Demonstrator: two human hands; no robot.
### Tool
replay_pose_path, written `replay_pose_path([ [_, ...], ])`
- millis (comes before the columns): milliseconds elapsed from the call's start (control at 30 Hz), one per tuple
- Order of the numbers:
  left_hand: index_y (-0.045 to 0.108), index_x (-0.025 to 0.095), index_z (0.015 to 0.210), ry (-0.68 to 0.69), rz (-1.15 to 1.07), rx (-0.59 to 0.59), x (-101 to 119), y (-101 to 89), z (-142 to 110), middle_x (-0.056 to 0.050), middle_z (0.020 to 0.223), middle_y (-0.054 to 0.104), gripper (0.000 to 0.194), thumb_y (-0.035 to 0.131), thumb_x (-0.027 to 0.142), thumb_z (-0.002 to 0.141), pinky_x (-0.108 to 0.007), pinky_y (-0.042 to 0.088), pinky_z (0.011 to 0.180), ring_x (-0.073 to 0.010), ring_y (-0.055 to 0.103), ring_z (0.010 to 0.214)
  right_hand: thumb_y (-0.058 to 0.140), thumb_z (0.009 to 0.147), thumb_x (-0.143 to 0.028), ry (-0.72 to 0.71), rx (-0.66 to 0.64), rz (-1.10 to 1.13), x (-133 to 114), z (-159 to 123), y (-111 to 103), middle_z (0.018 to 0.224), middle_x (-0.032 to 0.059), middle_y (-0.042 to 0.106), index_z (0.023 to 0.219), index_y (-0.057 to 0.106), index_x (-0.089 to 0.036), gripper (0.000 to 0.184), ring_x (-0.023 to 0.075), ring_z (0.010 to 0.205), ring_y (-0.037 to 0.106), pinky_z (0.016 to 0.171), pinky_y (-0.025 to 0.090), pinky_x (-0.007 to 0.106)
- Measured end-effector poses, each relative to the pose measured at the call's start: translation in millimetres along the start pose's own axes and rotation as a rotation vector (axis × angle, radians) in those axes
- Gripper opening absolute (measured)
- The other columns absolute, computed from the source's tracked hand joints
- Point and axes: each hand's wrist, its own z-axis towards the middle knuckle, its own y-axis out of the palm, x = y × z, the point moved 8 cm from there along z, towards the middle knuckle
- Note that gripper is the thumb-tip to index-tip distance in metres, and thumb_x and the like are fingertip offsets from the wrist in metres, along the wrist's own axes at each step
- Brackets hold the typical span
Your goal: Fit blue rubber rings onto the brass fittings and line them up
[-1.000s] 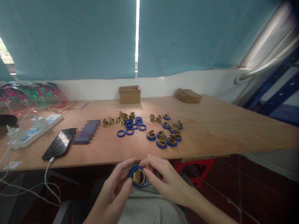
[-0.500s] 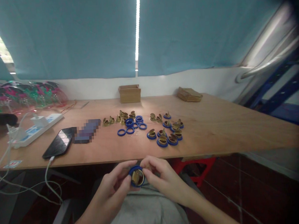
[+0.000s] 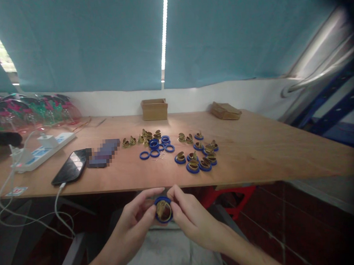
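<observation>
Between my hands, over my lap, is a round gold metal fitting (image 3: pixel 163 210) with a blue ring around its rim. My left hand (image 3: pixel 140 217) pinches it from the left. My right hand (image 3: pixel 189 215) grips its right edge between thumb and fingers. On the table ahead lie loose blue rings (image 3: pixel 144 155), some of them stacked. Behind and beside these stand gold fittings without rings (image 3: pixel 146 135). To the right is a group of several gold fittings with blue rings (image 3: pixel 193 166), their lids partly raised.
A small open cardboard box (image 3: pixel 154 110) and a folded brown paper packet (image 3: pixel 225 110) stand at the back. On the left are a plugged-in phone (image 3: pixel 70 167), a power strip (image 3: pixel 47 152) with trailing cables, and clear bottles (image 3: pixel 30 114). A red stool (image 3: pixel 234 198) is under the table.
The gold fitting has turned slightly in my fingers, its inner face showing differently. My right fingers have shifted a little along the ring. The table items stay put; the view moved slightly.
</observation>
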Motion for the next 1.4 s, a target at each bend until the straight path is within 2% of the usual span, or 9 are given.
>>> replay_pose_path([
  [233, 0.065, 0.024, 0.119, -0.092, -0.035, -0.046, -4, 2.2, 4, -0.007, 0.108, 0.075, 0.034, 0.067, 0.035, 0.087, -0.032, 0.060, 0.078, -0.0228, 0.070, 0.097, 0.030, 0.097, -0.022, 0.046, -0.008, 0.038, 10, 0, 0, 0.074, -0.0023, 0.048, 0.085, 0.040, -0.021, 0.016, 0.0147, 0.066, 0.047, 0.060, 0.034, 0.027],
  [433, 0.066, 0.019, 0.116, -0.150, 0.020, -0.050, -10, 1.1, 7, -0.008, 0.097, 0.077, 0.036, 0.066, 0.040, 0.087, -0.033, 0.059, 0.076, -0.0214, 0.073, 0.083, 0.032, 0.096, -0.023, 0.101, 0.113, 0.034, 19, 1, -5, 0.070, -0.0041, 0.043, 0.081, 0.039, -0.022, 0.016, 0.0140, 0.063, 0.043, 0.059, 0.031, 0.027],
  [533, 0.066, 0.017, 0.114, -0.140, 0.024, -0.056, -11, 2.3, 6, -0.008, 0.092, 0.077, 0.036, 0.068, 0.039, 0.086, -0.033, 0.059, 0.075, -0.0216, 0.073, 0.081, 0.034, 0.096, -0.021, 0.112, 0.089, 0.065, 18, 2, -7, 0.071, -0.0042, 0.044, 0.081, 0.041, -0.021, 0.017, 0.0135, 0.065, 0.044, 0.061, 0.033, 0.026],
  [633, 0.061, 0.018, 0.121, -0.122, -0.006, -0.033, -10, 0.1, 4, -0.006, 0.086, 0.077, 0.040, 0.067, 0.038, 0.087, -0.032, 0.059, 0.074, -0.0209, 0.074, 0.079, 0.035, 0.098, -0.023, 0.116, 0.049, 0.140, 16, 2, -8, 0.074, -0.0034, 0.047, 0.084, 0.046, -0.020, 0.018, 0.0134, 0.069, 0.045, 0.065, 0.035, 0.026],
  [800, 0.053, 0.018, 0.129, -0.103, -0.026, 0.017, -9, -8.3, 4, -0.007, 0.088, 0.077, 0.047, 0.066, 0.038, 0.089, -0.034, 0.060, 0.075, -0.0213, 0.075, 0.078, 0.040, 0.095, -0.017, 0.110, -0.010, 0.306, 13, 2, -4, 0.081, -0.0021, 0.053, 0.098, 0.052, -0.019, 0.012, 0.0134, 0.074, 0.048, 0.069, 0.037, 0.025],
  [1033, 0.053, 0.016, 0.128, -0.092, -0.027, 0.015, -5, -7.5, 3, -0.007, 0.086, 0.078, 0.045, 0.065, 0.034, 0.089, -0.032, 0.060, 0.072, -0.0194, 0.074, 0.075, 0.041, 0.092, -0.013, 0.094, 0.000, 0.469, 16, 3, 6, 0.074, -0.0043, 0.050, 0.105, 0.055, -0.021, 0.021, 0.0101, 0.060, 0.041, 0.058, 0.035, 0.022],
  [1200, 0.052, 0.018, 0.130, -0.080, -0.010, -0.006, -5, -3.5, 2, -0.007, 0.091, 0.077, 0.044, 0.064, 0.034, 0.090, -0.031, 0.059, 0.074, -0.0191, 0.073, 0.077, 0.049, 0.092, -0.026, 0.032, 0.091, 0.444, 17, 4, 2, 0.072, -0.0024, 0.049, 0.104, 0.057, -0.019, 0.016, 0.0112, 0.060, 0.040, 0.054, 0.034, 0.022],
  [1400, 0.055, 0.021, 0.129, -0.029, 0.037, -0.029, 2, -2.6, 2, -0.006, 0.097, 0.077, 0.039, 0.062, 0.034, 0.092, -0.030, 0.059, 0.077, -0.0188, 0.073, 0.081, 0.045, 0.094, -0.025, -0.012, 0.099, 0.338, 15, 1, -2, 0.077, -0.0005, 0.054, 0.111, 0.057, -0.019, 0.022, 0.0138, 0.065, 0.048, 0.060, 0.040, 0.025],
])
